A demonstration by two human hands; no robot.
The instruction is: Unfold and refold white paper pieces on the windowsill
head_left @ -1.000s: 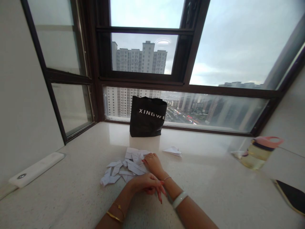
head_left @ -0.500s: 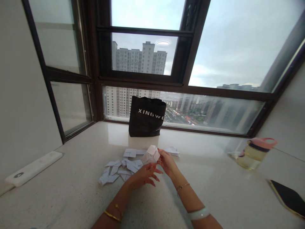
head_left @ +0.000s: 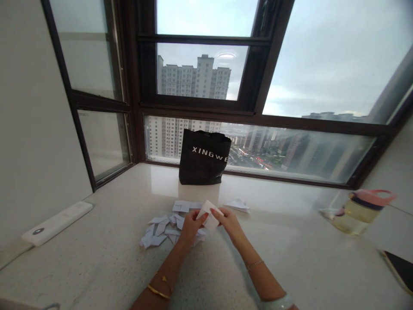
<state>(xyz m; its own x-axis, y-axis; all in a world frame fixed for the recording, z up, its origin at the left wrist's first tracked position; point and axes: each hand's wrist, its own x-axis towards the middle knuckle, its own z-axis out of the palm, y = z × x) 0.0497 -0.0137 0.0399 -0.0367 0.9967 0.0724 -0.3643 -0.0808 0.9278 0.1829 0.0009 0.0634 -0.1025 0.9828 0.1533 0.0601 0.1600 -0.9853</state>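
Observation:
My left hand [head_left: 189, 227] and my right hand [head_left: 228, 221] meet over a pale stone counter [head_left: 106, 254], both pinching one small white folded paper [head_left: 210, 215] held a little above the surface. Just left of and below my hands lies a pile of several white folded papers [head_left: 164, 227]. One more folded paper piece [head_left: 238, 205] lies apart, to the right of the pile, behind my right hand.
A black bag with white lettering [head_left: 204, 157] stands at the back against the window. A white power strip [head_left: 57, 223] lies at the left wall. At the right stand a bottle with a pink lid [head_left: 361, 209] and a dark phone [head_left: 400, 269].
My right hand lifted a folded paper off the pile. My left hand rose from the counter and took hold of the same paper.

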